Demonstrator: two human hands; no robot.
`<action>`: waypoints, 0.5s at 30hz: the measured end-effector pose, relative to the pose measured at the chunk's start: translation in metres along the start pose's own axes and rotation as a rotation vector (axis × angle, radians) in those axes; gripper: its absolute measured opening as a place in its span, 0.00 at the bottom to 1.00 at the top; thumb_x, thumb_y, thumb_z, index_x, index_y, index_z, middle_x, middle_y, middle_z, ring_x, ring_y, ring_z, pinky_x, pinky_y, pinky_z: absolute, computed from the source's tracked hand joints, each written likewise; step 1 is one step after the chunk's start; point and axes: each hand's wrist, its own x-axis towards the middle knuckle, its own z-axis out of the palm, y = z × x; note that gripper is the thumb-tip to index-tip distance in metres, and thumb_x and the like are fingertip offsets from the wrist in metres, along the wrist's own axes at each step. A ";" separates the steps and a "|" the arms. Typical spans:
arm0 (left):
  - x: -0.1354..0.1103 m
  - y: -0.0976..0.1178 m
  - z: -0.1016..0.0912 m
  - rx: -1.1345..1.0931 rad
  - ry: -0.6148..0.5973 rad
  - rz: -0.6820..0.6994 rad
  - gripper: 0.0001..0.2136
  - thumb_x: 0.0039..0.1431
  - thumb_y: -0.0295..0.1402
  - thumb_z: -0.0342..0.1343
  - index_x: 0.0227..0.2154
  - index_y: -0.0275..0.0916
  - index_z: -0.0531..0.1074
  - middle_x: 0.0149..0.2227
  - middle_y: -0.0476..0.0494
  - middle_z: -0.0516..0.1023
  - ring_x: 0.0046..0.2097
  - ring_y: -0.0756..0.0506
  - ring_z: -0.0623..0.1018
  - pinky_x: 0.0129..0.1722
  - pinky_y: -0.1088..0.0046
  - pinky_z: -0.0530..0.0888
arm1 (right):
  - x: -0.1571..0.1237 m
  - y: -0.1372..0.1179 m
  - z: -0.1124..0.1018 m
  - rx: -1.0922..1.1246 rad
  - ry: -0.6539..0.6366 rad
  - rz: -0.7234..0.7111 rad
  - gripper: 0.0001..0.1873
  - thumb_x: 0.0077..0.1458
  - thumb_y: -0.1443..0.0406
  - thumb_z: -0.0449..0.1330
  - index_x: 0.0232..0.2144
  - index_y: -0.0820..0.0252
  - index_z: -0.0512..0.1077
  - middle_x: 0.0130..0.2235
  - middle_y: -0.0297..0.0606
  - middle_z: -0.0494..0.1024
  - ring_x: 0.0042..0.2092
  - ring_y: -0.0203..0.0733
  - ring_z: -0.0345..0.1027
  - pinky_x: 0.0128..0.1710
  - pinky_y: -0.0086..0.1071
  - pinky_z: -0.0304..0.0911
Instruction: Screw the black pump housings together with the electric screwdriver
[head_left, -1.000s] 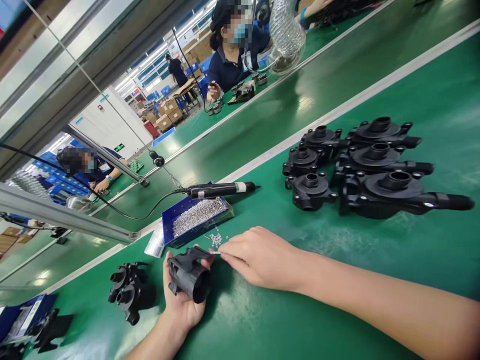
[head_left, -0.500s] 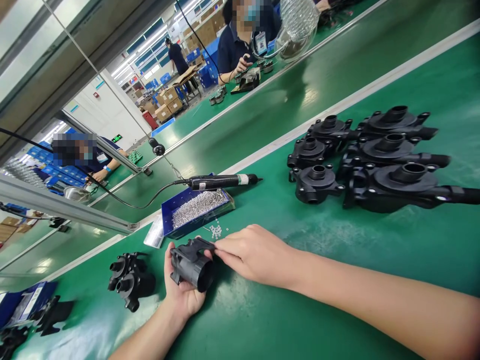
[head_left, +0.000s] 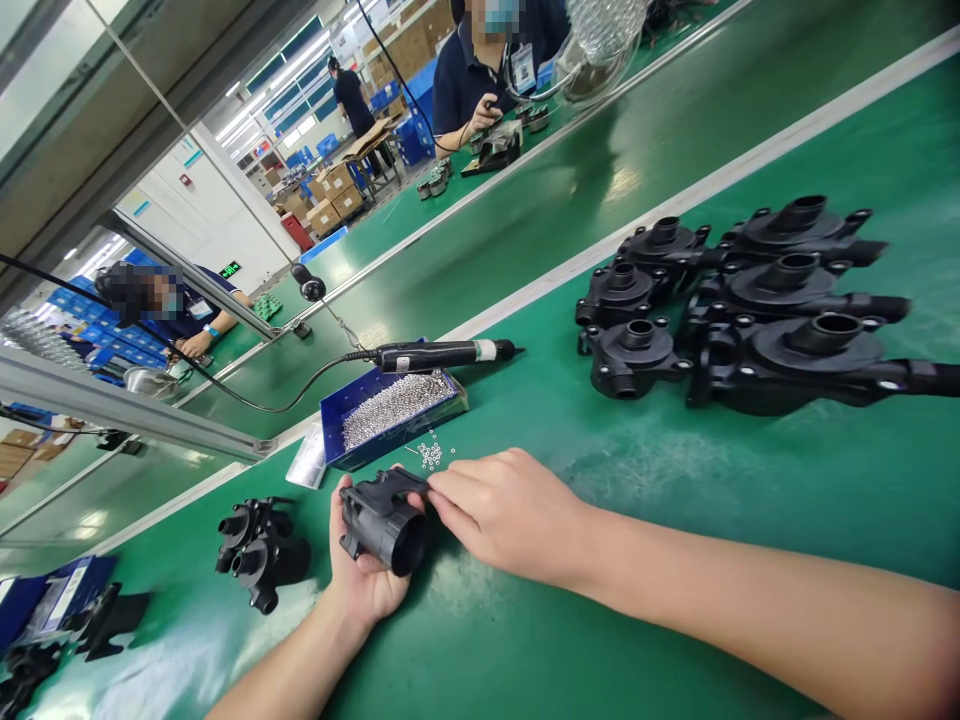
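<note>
My left hand [head_left: 367, 590] is wrapped from below around a black plastic housing [head_left: 379, 520], whose round open end faces toward me and to the right. My right hand [head_left: 499, 510] is closed in a pinch at the housing's upper right edge; whatever sits between those fingertips is too small or hidden to name. Just beyond the hands, small metal nuts [head_left: 430, 456] lie scattered on the green bench. Behind them stands a blue bin [head_left: 360, 458] filled with many more such small shiny parts. An electric screwdriver [head_left: 442, 355] rests across the bin's far edge, its tip pointing right.
Several black pump-like assemblies [head_left: 795, 280] stand in rows at the right. More black assemblies [head_left: 262, 550] sit left of my hands, with black parts [head_left: 109, 620] farther left. A small clear bag [head_left: 306, 457] lies beside the bin. Co-workers [head_left: 487, 90] sit across the bench.
Both hands keep the same hold on the housing, with barely any movement. The view has shifted slightly.
</note>
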 end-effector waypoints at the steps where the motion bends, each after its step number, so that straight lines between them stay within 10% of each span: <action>1: 0.000 0.000 0.001 -0.023 -0.002 -0.014 0.20 0.65 0.48 0.57 0.52 0.39 0.77 0.46 0.37 0.84 0.44 0.44 0.85 0.42 0.73 0.82 | 0.001 0.000 -0.002 0.014 -0.010 0.000 0.15 0.66 0.68 0.54 0.29 0.62 0.76 0.28 0.37 0.79 0.26 0.38 0.67 0.26 0.36 0.42; 15: 0.003 0.000 0.012 -0.066 0.200 -0.137 0.22 0.68 0.49 0.52 0.49 0.33 0.75 0.44 0.35 0.83 0.36 0.45 0.85 0.33 0.73 0.82 | 0.007 0.022 -0.013 0.195 -0.186 -0.048 0.20 0.64 0.66 0.57 0.19 0.61 0.74 0.19 0.35 0.73 0.24 0.36 0.61 0.28 0.32 0.51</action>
